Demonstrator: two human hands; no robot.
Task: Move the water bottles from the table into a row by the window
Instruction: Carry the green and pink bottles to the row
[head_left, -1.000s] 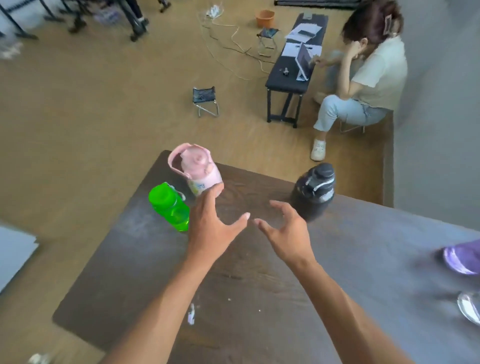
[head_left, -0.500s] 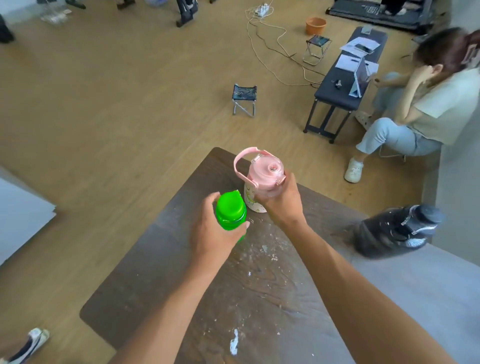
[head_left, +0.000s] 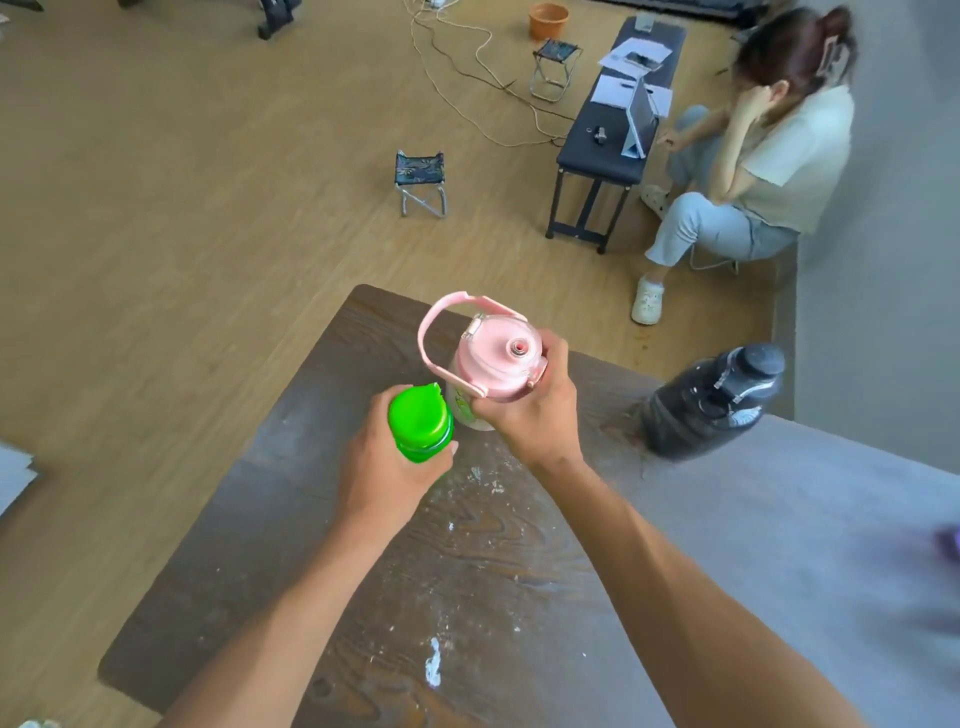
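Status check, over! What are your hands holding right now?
Left hand gripping green bottle. Right hand gripping pink bottle. Black bottle untouched on table. Nothing blocking.

Dark brown wood-grain tabletop (head_left: 332, 545): matt, grain pronounced, flecked with white paint-like smears. Bright green translucent plastic bottle (head_left: 420, 423): smooth, glossy cap. Pale pink plastic bottle with loop handle (head_left: 496, 364): smooth, soft satin sheen; white body below. Dark smoky translucent plastic jug (head_left: 711, 400): glossy, matt black cap. Tan wood-plank floor (head_left: 182, 182): smooth, low sheen. Small folding stool (head_left: 421, 182): patterned cloth seat, shiny metal legs. Black padded bench (head_left: 613, 130): matt top, white paper sheets on it.
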